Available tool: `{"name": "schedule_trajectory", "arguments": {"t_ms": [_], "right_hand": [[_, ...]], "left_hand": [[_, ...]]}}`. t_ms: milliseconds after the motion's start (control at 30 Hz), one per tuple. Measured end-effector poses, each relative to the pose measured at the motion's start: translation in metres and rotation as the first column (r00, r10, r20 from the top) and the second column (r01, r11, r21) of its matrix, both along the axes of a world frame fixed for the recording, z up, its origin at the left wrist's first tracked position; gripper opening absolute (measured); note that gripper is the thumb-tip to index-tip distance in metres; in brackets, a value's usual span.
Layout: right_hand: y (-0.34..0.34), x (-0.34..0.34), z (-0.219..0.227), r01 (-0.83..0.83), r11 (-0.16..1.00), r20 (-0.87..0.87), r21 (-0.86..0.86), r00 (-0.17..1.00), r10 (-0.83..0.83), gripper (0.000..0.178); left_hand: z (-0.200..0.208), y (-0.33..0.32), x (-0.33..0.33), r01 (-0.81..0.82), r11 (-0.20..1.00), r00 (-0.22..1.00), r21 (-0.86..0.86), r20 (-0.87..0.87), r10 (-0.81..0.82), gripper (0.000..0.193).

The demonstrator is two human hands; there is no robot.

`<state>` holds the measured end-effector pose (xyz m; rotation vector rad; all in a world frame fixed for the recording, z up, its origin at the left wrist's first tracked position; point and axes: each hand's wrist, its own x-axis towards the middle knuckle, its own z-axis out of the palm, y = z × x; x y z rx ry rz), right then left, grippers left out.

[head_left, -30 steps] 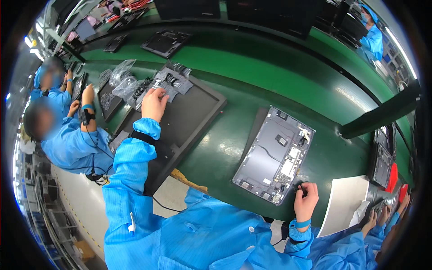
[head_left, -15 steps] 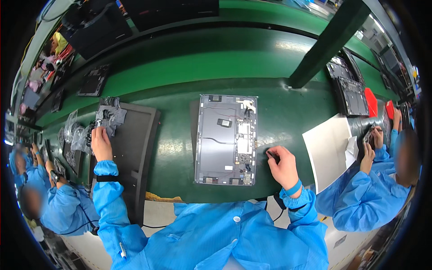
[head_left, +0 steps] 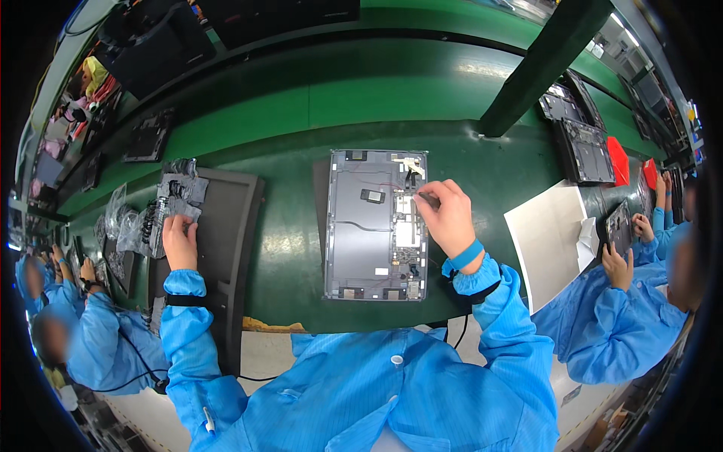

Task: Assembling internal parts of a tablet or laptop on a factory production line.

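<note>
An opened tablet-like device (head_left: 361, 252) lies on the green bench in front of me, its board, wires and speakers bare. A small black module (head_left: 373, 196) rests on its grey inner surface. Above the device's upper right edge, my right hand (head_left: 450, 220) is closed in a pinch on a small black part (head_left: 429, 200). Off to the left, my left hand (head_left: 180, 242) has its fingers curled at the lower edge of a pile of dark grey and black parts (head_left: 181, 194). Its fingertips hide whatever may be between them.
The pile sits on a large dark tray (head_left: 226, 226). Clear plastic bags (head_left: 128, 226) lie left of it. White paper (head_left: 546, 233) lies on the right, with stacked device shells (head_left: 587, 151) and a red bin (head_left: 617, 160) beyond. A green post (head_left: 542, 68) rises behind. Co-workers sit on both sides.
My right hand has moved up and left with the black part, from beside the device to over its edge. My left hand has shifted slightly right and down.
</note>
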<state>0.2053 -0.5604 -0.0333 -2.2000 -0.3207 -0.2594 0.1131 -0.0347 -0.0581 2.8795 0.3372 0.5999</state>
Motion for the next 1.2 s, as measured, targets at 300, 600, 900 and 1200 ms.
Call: {"name": "schedule_trajectory", "arguments": {"t_ms": [300, 600, 900, 1200], "right_hand": [[0.012, 0.004, -0.003, 0.057, 0.997, 0.033, -0.059, 0.998, -0.055, 0.014], [-0.020, -0.020, 0.007, 0.143, 0.987, -0.132, 0.073, 0.982, -0.132, 0.009], [0.005, -0.030, 0.045, -0.125, 0.940, -0.176, 0.316, 0.966, 0.188, 0.013], [-0.013, -0.045, 0.036, -0.092, 0.891, -0.379, 0.445, 0.882, 0.280, 0.018]], "left_hand": [[0.011, -0.020, -0.005, -0.089, 0.996, 0.992, 0.006, 0.092, 0.088, 0.033], [0.034, -0.038, -0.007, -0.020, 0.976, 0.973, -0.216, 0.221, 0.068, 0.021], [0.126, -0.179, 0.008, 0.548, 0.668, 0.780, -0.503, 0.019, -0.626, 0.026], [0.085, -0.305, 0.082, 0.389, 0.357, 0.693, -0.849, 0.015, -0.720, 0.026]]}}
